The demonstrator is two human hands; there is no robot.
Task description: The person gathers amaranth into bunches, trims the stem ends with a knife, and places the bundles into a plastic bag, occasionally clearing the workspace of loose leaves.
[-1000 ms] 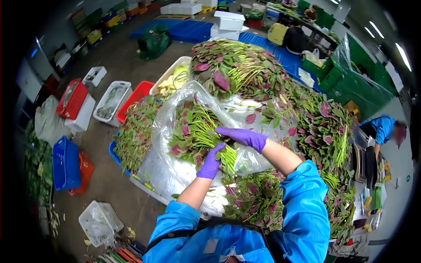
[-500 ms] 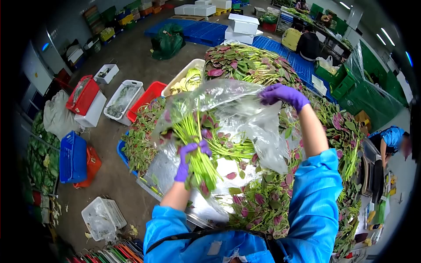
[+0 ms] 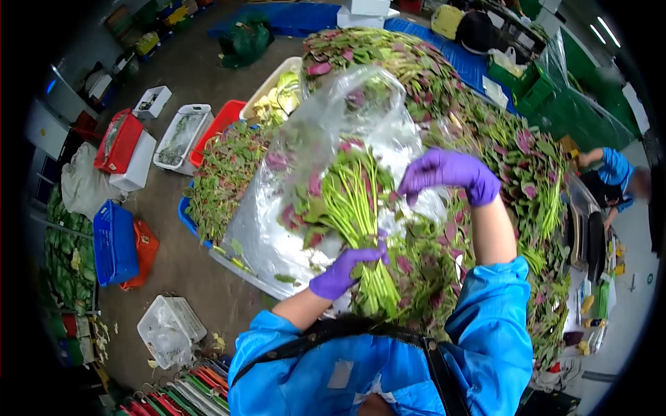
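In the head view, my left hand (image 3: 349, 269) in a purple glove is wrapped round the lower stems of a bunch of red-and-green leafy greens (image 3: 350, 201). The cut ends point down towards me, and the leafy end lies at a clear plastic bag (image 3: 267, 232). My right hand (image 3: 451, 177), also gloved in purple, is beside the bag's right side. Its fingers are bent and pressed together at the film. Loose greens (image 3: 423, 277) lie on the shiny metal tabletop (image 3: 322, 262) under and beside both hands.
A big heap of greens (image 3: 388, 59) covers the far side, with more along the right. At left stand a cream crate (image 3: 267, 87), a red crate (image 3: 220, 128), a blue basket (image 3: 114, 243) and a white basket (image 3: 170, 329). Another person (image 3: 610, 177) is at far right.
The bunch in my left hand has moved right and towards me. My right hand has come lower, and the bag has swung from a stretched sheet to a puffed shape around the leaves.
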